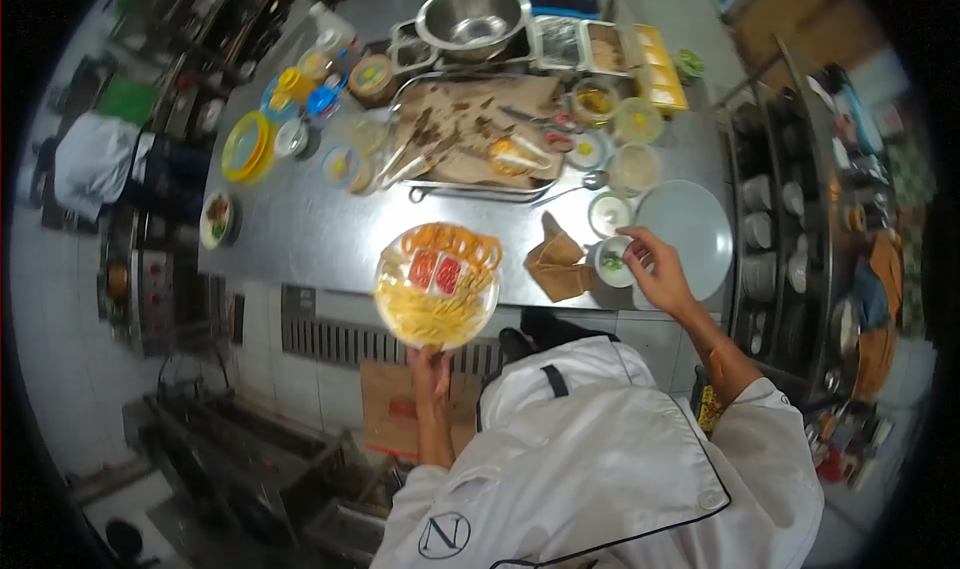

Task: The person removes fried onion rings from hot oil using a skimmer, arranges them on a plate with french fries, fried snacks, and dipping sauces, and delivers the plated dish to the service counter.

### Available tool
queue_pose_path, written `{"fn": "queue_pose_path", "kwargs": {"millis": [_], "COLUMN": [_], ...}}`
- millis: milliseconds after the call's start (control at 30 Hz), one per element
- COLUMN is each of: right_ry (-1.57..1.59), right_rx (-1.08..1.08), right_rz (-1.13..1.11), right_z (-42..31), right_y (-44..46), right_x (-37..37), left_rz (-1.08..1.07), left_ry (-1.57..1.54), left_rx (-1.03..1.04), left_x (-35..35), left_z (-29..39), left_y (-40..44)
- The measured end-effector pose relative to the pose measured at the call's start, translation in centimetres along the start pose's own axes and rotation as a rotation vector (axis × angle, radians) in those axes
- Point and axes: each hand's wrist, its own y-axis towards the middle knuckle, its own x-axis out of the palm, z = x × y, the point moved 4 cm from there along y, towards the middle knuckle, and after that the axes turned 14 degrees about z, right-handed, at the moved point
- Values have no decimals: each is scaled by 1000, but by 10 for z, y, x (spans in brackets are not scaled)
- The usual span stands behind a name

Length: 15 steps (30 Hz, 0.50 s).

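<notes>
My left hand is closed on the near rim of a round plate, at the table's front edge. The plate bears fries, orange-brown rings along its far side and two small square dishes of red sauce. Over a small bowl with green bits, my right hand has its fingers bent together at the rim; what they hold, if anything, is too small to make out. A folded brown cloth or paper lies left of that bowl.
A paper-lined metal tray with tongs, a knife and food scraps sits mid-table. Behind it stands a steel bowl. A large pale plate lies right; yellow plates are left. Another person stands far left.
</notes>
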Motion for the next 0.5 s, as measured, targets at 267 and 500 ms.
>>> {"fn": "queue_pose_path", "kwargs": {"millis": [267,500], "right_ry": [98,148], "right_rx": [91,190], "right_rz": [111,344], "right_z": [20,58], "right_y": [-106,-173], "right_x": [-39,-131], "left_rz": [-196,-347], "left_ry": [59,229], "left_rx": [-11,-54], "left_x": [60,172], "left_z": [41,16], "left_y": [-83,-152]}}
